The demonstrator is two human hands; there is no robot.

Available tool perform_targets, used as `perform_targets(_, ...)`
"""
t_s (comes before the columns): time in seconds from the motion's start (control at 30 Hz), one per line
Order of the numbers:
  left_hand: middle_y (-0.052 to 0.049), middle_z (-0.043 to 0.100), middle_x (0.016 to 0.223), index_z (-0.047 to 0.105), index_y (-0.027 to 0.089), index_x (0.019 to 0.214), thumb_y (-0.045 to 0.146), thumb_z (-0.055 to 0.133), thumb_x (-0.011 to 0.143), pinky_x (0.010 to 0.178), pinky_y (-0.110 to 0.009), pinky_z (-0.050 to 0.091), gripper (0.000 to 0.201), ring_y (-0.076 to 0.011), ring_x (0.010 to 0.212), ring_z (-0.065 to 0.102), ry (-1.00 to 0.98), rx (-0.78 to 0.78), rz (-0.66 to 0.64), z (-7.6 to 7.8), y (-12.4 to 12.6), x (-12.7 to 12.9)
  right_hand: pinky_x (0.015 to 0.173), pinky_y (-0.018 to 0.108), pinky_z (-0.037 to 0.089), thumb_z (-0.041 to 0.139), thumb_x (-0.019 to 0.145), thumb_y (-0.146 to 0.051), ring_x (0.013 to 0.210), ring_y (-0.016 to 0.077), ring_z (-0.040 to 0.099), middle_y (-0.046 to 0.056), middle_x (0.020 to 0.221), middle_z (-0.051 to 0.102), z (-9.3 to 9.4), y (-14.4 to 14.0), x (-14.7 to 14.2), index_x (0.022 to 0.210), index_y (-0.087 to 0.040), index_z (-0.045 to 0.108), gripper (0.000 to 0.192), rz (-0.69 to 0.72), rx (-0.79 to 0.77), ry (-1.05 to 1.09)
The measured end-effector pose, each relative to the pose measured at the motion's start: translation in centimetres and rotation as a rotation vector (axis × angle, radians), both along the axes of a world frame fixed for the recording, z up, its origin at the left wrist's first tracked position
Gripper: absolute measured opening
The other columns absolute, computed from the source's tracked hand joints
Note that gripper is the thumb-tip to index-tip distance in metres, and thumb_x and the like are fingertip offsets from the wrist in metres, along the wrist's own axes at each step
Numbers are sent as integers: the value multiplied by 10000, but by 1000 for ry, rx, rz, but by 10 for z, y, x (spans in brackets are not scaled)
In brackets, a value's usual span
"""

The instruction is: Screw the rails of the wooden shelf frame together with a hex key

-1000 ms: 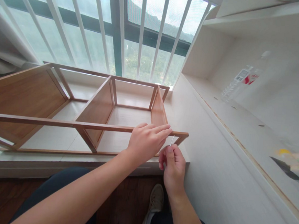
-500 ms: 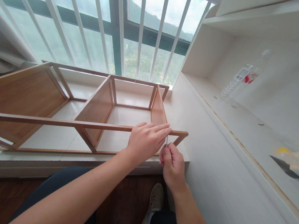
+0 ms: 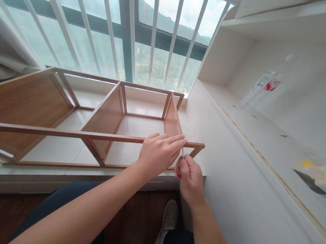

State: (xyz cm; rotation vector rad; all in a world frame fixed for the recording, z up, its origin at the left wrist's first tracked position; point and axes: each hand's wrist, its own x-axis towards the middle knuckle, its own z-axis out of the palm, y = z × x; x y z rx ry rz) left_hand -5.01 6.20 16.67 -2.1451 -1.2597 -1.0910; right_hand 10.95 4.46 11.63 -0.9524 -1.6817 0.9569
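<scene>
A brown wooden shelf frame (image 3: 111,137) lies on its side in front of the window. My left hand (image 3: 159,151) is closed around its near upper rail close to the right end, with some fingers stretched along the wood. Just below those fingertips, my right hand (image 3: 189,175) is closed in a fist around a thin metal tool (image 3: 182,151). The tool's slim shaft points up to the underside of the rail, where my left fingers partly cover its tip. Its handle end is hidden in my fist.
The frame rests on a white window ledge (image 3: 63,171). White window bars (image 3: 154,35) stand behind it. On the right, a white cabinet (image 3: 234,154) holds a clear plastic bottle (image 3: 270,85), a dark flat piece (image 3: 310,182) and blurred packaging. My shoe (image 3: 170,214) is on the dark floor.
My right hand has shifted very slightly to the right, and the tool's shaft leans a little more. My left hand and the frame have stayed in place.
</scene>
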Motion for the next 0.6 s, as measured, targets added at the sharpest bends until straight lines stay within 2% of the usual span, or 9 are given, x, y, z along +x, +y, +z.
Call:
perform_targets(0.27, 73, 761, 1203, 744, 317, 1101, 206, 605, 927, 669, -336, 439, 248, -122, 781, 708, 7, -18, -2, 2, -1, 0, 566, 280, 340, 406, 1047, -441, 563, 128, 437, -44, 597, 450, 4, 2, 3, 680, -233, 400, 422, 37, -33, 73)
perform_targets(0.6, 42, 762, 1207, 751, 306, 1111, 242, 583, 950, 678, -332, 445, 241, -132, 779, 708, 9, -24, -7, 2, -2, -1, 568, 281, 336, 395, 1054, -450, 567, 128, 427, -47, 605, 442, 6, 3, 4, 690, -235, 384, 423, 15, 12, 27)
